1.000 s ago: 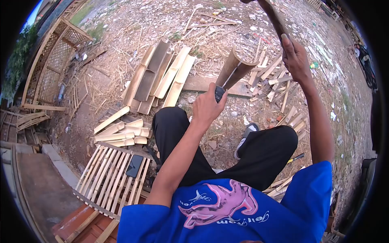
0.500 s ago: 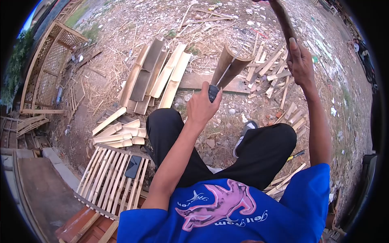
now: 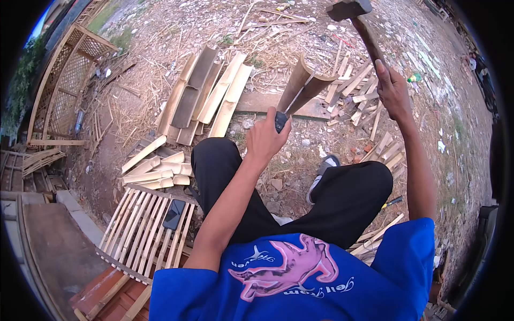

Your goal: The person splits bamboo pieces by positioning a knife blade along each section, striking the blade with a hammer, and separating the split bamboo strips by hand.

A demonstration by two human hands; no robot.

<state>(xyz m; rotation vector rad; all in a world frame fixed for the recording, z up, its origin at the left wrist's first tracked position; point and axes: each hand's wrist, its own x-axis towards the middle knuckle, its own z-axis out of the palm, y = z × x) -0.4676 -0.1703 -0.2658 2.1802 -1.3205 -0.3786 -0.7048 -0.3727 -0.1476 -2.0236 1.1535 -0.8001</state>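
Note:
My left hand [image 3: 266, 140] is wrapped round the black handle of a knife [image 3: 280, 122]. The knife's narrow blade runs up along a half-round length of split bamboo [image 3: 316, 85], which stands tilted on a plank [image 3: 257, 104] on the ground. My right hand [image 3: 395, 93] grips the wooden shaft of a hammer [image 3: 367, 40], raised to the upper right. Its dark metal head shows at the top of the view, apart from the knife and the bamboo.
Split bamboo halves [image 3: 230, 96] lean beyond my left knee, with shorter pieces [image 3: 160, 171] nearer. A phone [image 3: 174, 214] lies on a slatted bamboo rack [image 3: 140, 230] at left. Bamboo strips [image 3: 356, 88] lie scattered at right. A yellow-and-black tool [image 3: 393, 201] is by my right knee.
The hammer has come down slightly in my right hand, bringing its head into view. My left hand stays on the knife at the bamboo.

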